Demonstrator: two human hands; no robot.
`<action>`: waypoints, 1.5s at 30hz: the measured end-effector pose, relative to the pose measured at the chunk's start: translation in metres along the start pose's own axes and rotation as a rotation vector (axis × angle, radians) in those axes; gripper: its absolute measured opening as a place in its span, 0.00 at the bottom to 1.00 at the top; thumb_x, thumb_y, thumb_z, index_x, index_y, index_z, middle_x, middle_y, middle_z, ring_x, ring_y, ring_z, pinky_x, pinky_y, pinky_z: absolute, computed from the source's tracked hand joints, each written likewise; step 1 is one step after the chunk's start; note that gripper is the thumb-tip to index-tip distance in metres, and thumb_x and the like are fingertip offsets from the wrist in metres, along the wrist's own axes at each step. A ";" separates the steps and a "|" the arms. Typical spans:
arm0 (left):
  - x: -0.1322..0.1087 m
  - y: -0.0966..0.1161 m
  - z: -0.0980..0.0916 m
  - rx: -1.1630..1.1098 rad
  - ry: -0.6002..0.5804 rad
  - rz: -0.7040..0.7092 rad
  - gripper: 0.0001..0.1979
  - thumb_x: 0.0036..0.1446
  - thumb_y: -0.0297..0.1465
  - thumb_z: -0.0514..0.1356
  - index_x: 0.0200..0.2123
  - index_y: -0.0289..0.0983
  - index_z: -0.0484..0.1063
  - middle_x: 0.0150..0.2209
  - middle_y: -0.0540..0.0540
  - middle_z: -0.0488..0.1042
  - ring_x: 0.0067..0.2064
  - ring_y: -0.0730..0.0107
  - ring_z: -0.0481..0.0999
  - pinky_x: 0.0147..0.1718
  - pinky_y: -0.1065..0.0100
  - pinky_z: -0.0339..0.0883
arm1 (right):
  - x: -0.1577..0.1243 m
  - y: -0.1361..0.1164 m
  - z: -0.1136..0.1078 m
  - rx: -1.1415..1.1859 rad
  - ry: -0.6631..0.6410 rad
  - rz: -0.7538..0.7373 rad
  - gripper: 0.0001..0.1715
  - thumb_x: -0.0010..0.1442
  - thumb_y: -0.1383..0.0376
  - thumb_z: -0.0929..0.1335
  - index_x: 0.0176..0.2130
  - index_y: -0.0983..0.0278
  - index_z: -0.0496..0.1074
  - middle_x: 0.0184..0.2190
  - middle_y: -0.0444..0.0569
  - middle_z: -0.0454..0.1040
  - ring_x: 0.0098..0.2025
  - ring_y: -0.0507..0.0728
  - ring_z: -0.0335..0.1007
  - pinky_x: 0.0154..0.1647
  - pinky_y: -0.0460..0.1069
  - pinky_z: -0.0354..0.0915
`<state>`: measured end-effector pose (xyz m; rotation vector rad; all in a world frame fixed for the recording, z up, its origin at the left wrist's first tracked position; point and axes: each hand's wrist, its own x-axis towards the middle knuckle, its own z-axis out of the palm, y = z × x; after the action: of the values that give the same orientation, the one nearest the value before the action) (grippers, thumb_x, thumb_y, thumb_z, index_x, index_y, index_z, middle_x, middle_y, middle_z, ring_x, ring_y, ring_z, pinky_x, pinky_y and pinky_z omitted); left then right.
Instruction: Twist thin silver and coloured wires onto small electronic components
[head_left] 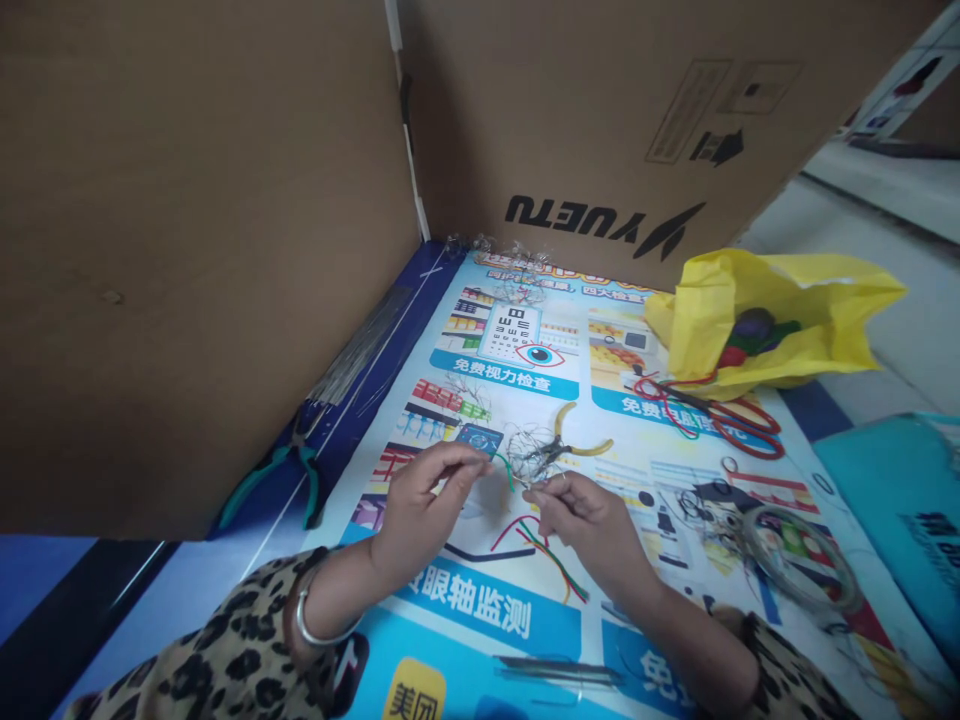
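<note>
At the bottom centre of the frame, thin metal rods [555,670] lie crosswise on the printed sheet [555,635]. Above them, coloured threads [559,567] slant toward the lower right. Mid-frame, the left hand [427,505] has its fingers pinched on the upper end of a green thread [509,466], whose long axis bends rightward, then down, toward the right hand [592,510]. That hand's fingers are clenched on what looks like a fine wire [520,485]. Just beyond, yellow-handled pliers [557,446] lie beside tangled wire [527,450]. Red-handled scissors [757,450] and a yellow bag [697,310] sit farther, at right.
</note>
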<state>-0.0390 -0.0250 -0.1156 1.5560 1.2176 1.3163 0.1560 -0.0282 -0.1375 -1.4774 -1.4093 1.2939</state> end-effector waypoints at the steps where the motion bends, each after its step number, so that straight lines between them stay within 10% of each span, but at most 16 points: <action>1: 0.000 0.000 0.000 0.074 -0.019 0.072 0.06 0.58 0.27 0.57 0.35 0.38 0.73 0.36 0.45 0.77 0.39 0.67 0.76 0.40 0.66 0.70 | 0.000 0.000 0.000 -0.004 0.004 -0.003 0.12 0.54 0.57 0.68 0.26 0.63 0.68 0.15 0.41 0.68 0.19 0.49 0.62 0.21 0.44 0.59; 19: -0.001 -0.016 0.001 0.317 -0.118 0.434 0.14 0.57 0.21 0.53 0.42 0.38 0.73 0.37 0.44 0.78 0.41 0.68 0.76 0.41 0.65 0.72 | 0.009 -0.004 -0.026 -0.217 -0.170 0.083 0.15 0.53 0.57 0.66 0.39 0.63 0.70 0.28 0.45 0.75 0.22 0.51 0.69 0.16 0.44 0.59; 27: -0.001 -0.021 0.003 0.327 -0.097 0.490 0.15 0.56 0.20 0.53 0.43 0.39 0.72 0.37 0.44 0.78 0.42 0.68 0.77 0.41 0.65 0.73 | 0.021 -0.033 -0.061 -0.633 -0.055 -0.208 0.10 0.56 0.60 0.65 0.32 0.60 0.74 0.28 0.46 0.77 0.29 0.55 0.71 0.30 0.48 0.64; 45: 0.000 -0.020 0.001 0.351 -0.091 0.516 0.14 0.57 0.21 0.53 0.44 0.39 0.71 0.38 0.44 0.78 0.42 0.68 0.77 0.42 0.65 0.73 | 0.048 -0.031 -0.034 0.104 -0.187 0.069 0.20 0.45 0.62 0.71 0.40 0.65 0.71 0.23 0.41 0.68 0.21 0.48 0.61 0.20 0.45 0.56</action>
<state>-0.0418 -0.0192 -0.1348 2.2686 1.0679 1.3691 0.1759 0.0280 -0.1079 -1.3757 -1.3952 1.5590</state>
